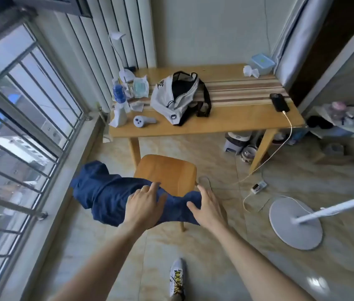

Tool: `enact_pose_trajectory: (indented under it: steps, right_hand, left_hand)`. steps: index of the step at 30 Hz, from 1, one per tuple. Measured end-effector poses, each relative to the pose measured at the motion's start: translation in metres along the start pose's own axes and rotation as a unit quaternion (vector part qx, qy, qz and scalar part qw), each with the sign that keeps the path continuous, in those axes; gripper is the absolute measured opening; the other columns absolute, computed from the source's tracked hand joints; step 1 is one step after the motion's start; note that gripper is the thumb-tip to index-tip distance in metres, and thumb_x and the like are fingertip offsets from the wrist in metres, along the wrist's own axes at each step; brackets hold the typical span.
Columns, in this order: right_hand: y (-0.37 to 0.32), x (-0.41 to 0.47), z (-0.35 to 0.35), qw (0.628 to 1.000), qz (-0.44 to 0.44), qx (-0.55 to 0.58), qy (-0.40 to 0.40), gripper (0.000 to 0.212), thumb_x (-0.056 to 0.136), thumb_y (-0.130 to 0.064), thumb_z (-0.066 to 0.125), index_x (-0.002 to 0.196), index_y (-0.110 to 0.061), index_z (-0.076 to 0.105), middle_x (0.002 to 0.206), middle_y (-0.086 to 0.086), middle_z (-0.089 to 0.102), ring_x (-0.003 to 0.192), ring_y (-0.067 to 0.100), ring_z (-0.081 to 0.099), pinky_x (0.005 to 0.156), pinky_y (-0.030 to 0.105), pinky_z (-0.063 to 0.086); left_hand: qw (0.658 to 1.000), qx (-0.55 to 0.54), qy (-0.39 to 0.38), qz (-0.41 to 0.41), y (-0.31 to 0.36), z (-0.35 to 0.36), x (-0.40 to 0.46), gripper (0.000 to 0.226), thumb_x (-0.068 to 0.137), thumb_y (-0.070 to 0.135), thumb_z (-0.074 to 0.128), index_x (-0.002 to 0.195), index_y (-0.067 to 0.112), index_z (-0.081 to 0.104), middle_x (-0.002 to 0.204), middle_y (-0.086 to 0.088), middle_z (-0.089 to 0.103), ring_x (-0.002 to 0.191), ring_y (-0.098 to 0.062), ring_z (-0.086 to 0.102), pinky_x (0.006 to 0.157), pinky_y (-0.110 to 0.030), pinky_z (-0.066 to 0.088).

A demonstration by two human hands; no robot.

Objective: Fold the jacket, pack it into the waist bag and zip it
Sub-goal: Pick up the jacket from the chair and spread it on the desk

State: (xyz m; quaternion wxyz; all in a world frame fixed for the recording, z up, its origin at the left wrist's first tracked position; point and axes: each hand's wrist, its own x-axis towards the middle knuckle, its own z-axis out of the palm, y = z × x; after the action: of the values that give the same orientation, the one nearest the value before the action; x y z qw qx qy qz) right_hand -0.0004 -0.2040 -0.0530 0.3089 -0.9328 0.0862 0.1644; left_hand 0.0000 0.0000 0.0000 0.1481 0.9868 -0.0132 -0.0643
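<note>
Jacket [106,193] is draped over stool [167,170], pressed flat by left hand [144,203] and right hand [207,206], fingers spread. Bag [165,96] is left unzipped on table [226,124].

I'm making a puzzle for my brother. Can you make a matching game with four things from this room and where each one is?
Things:
1. jacket
2. waist bag
3. phone
4. fan base

Places:
A. on the floor, right side
B. middle of the table, unzipped
C. draped over the stool, under both hands
D. right end of the table, cable plugged in

Pairs: 1-C, 2-B, 3-D, 4-A
</note>
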Motion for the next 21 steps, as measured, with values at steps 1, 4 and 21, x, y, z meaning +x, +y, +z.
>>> enact_pose_trajectory:
  steps: [1, 4, 21]
  right_hand:
    - [-0.003, 0.012, 0.004, 1.0, 0.01, -0.019, -0.01, 0.07, 0.089, -0.051, 0.058, 0.151, -0.029, 0.031, 0.148, 0.004, 0.047, 0.133, 0.03, 0.047, 0.099, 0.045, 0.048]
    - [-0.01, 0.031, 0.014, 0.993, 0.039, -0.098, -0.054, 0.047, 0.093, -0.036, 0.06, 0.137, -0.023, 0.049, 0.131, 0.003, 0.062, 0.118, 0.029, 0.058, 0.088, 0.039, 0.053]
    - [-0.133, -0.068, -0.072, 0.943, -0.229, 0.236, 0.043, 0.005, 0.093, -0.017, 0.066, 0.096, -0.014, 0.068, 0.091, -0.008, 0.071, 0.087, 0.007, 0.067, 0.076, 0.019, 0.053]
  left_hand:
    - [1.0, -0.012, -0.005, 0.001, -0.006, 0.0, 0.01, 0.046, 0.1, 0.047, 0.036, 0.141, 0.03, 0.047, 0.122, -0.003, 0.068, 0.112, -0.027, 0.062, 0.09, -0.042, 0.046]
    - [0.999, -0.028, -0.029, 0.0, -0.016, 0.0, 0.03, 0.049, 0.102, 0.047, 0.035, 0.146, 0.028, 0.044, 0.126, -0.005, 0.066, 0.115, -0.027, 0.061, 0.091, -0.043, 0.045]
    - [0.852, -0.397, -0.317, -0.125, 0.035, -0.083, 0.078, 0.016, 0.089, 0.002, 0.061, 0.098, -0.001, 0.074, 0.078, -0.012, 0.069, 0.065, -0.019, 0.065, 0.062, -0.031, 0.058]
